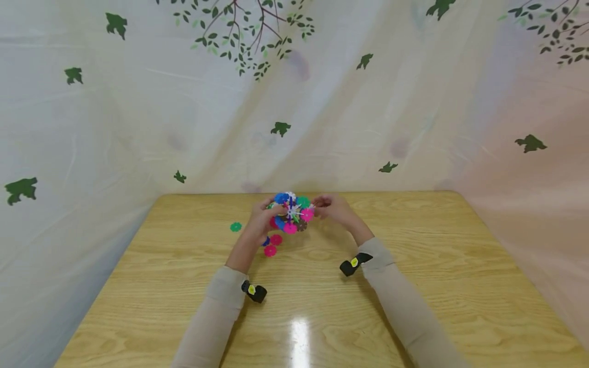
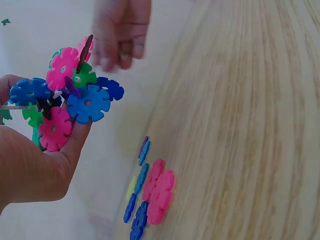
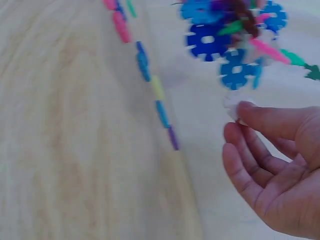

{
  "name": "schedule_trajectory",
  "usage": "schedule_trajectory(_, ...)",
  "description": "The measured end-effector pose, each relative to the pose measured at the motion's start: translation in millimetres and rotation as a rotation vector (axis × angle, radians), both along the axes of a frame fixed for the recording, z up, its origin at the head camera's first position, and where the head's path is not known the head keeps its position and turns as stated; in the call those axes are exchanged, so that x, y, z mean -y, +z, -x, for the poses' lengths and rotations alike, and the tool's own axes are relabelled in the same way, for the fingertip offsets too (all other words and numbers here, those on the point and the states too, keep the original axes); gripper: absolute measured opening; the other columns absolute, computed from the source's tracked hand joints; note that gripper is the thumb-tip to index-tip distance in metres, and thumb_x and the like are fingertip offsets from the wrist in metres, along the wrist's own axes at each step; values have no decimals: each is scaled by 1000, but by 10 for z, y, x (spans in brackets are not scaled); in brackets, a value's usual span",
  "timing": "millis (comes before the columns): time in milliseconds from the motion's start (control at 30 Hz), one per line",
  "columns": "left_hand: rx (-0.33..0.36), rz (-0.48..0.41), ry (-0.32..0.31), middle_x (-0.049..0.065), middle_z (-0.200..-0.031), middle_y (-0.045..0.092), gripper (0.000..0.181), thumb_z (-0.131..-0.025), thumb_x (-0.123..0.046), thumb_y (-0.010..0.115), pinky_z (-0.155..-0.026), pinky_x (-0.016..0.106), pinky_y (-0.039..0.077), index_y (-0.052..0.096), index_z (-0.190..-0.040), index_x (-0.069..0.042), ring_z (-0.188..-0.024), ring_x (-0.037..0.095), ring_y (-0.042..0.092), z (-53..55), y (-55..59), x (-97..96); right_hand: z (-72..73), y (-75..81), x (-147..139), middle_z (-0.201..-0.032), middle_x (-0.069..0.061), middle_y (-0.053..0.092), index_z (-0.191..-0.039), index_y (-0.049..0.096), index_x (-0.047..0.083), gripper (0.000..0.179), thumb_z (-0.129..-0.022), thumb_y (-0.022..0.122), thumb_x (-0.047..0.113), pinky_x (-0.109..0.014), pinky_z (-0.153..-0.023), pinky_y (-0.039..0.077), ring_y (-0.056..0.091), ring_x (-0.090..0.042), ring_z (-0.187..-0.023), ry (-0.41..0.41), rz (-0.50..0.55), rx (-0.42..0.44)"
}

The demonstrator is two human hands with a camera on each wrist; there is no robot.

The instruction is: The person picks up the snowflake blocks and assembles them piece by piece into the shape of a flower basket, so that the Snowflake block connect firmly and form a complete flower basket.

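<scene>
My left hand holds a cluster of interlocked plastic flower-shaped discs above the table. In the left wrist view, the cluster shows pink, blue, green, purple and brown discs, with a finger along its underside. My right hand is just right of the cluster. Its thumb and fingertips pinch a small white disc, seen in the right wrist view just below the cluster's blue discs. That disc's far edge is blurred, and I cannot tell whether it touches the cluster. The left fingers behind the cluster are partly hidden.
Loose discs lie on the wooden table by the left forearm: a green one, two pink ones and a blue one. More blue, yellow and purple discs show in the wrist views. A patterned cloth hangs behind the table.
</scene>
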State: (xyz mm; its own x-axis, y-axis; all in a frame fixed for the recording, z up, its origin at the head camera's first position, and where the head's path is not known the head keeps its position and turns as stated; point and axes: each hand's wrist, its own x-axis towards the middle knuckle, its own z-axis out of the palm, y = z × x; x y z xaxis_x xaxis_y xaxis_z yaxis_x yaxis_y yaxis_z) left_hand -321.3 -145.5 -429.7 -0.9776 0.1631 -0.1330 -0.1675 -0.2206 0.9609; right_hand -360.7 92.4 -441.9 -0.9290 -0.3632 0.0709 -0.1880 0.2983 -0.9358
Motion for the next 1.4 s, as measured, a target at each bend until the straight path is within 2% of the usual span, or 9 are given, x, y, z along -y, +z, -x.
schedule_trajectory(100, -1, 45, -5, 2, -99, 69, 54, -87, -4, 65, -65, 26, 58, 55, -140, 0, -80, 11, 68, 2, -38, -19, -53, 111, -35, -96, -13, 72, -114, 68, -8, 22, -97, 68, 5, -49, -79, 61, 66, -11, -80, -83, 92, -93)
schedule_trajectory(267, 5, 103, -14, 8, -109, 67, 53, -88, -9, 67, -67, 26, 58, 57, -140, -5, -86, 13, 66, -4, -73, -36, -140, 243, -2, -101, -17, 72, -113, 72, -2, 22, -97, 71, 12, -35, -74, 62, 69, -19, -84, -123, 150, -206)
schedule_trajectory(467, 4, 130, -47, 15, -120, 64, 55, -88, -11, 67, -69, 27, 60, 56, -142, -8, -90, 17, 66, -2, -97, -40, -221, 333, 104, -106, -22, 73, -113, 73, -1, 22, -96, 71, 13, -28, -74, 61, 68, -37, -92, -113, 121, -290)
schedule_trajectory(600, -11, 140, -67, 17, -122, 64, 55, -89, -13, 66, -70, 28, 60, 56, -143, -8, -91, 18, 67, -28, -88, -45, -255, 352, 157, -108, -23, 73, -113, 73, -4, 21, -97, 70, 9, -18, -76, 55, 69, -33, -93, -104, 57, -332)
schedule_trajectory(800, -17, 143, -82, 15, -120, 64, 53, -91, -16, 66, -72, 27, 61, 55, -142, -7, -91, 17, 67, -54, -69, -53, -422, 489, 246, -107, -25, 73, -111, 72, -8, 19, -97, 68, 4, -22, -79, 55, 69, -35, -95, -90, 11, -374)
schedule_trajectory(900, -25, 135, -77, 13, -118, 63, 52, -92, -16, 65, -71, 26, 61, 55, -142, -7, -88, 15, 67, -58, -70, -60, -413, 456, 260, -106, -21, 74, -111, 73, -5, 20, -97, 69, 9, -26, -80, 57, 70, -33, -94, -96, 14, -391)
schedule_trajectory(1033, -23, 142, -59, 13, -119, 62, 52, -92, -16, 65, -70, 26, 61, 55, -142, -8, -86, 15, 67, -61, -66, -68, -275, 285, 244, -104, -15, 76, -111, 75, 0, 22, -96, 72, 15, -25, -78, 57, 70, -24, -91, -112, 10, -403)
schedule_trajectory(1267, -39, 161, -11, 16, -120, 64, 49, -91, -16, 66, -69, 28, 61, 57, -139, -8, -84, 16, 68, -45, -57, -98, -279, 270, 288, -100, -16, 76, -106, 76, 1, 16, -95, 72, 12, -21, -74, 57, 69, -14, -87, -145, 60, -430)
schedule_trajectory(1400, -59, 159, 20, 17, -118, 65, 47, -91, -15, 66, -67, 27, 61, 59, -137, -6, -81, 14, 68, -35, -69, -125, -277, 239, 306, -99, -16, 76, -106, 76, 3, 15, -95, 72, 13, -19, -73, 56, 69, -19, -86, -161, 106, -425)
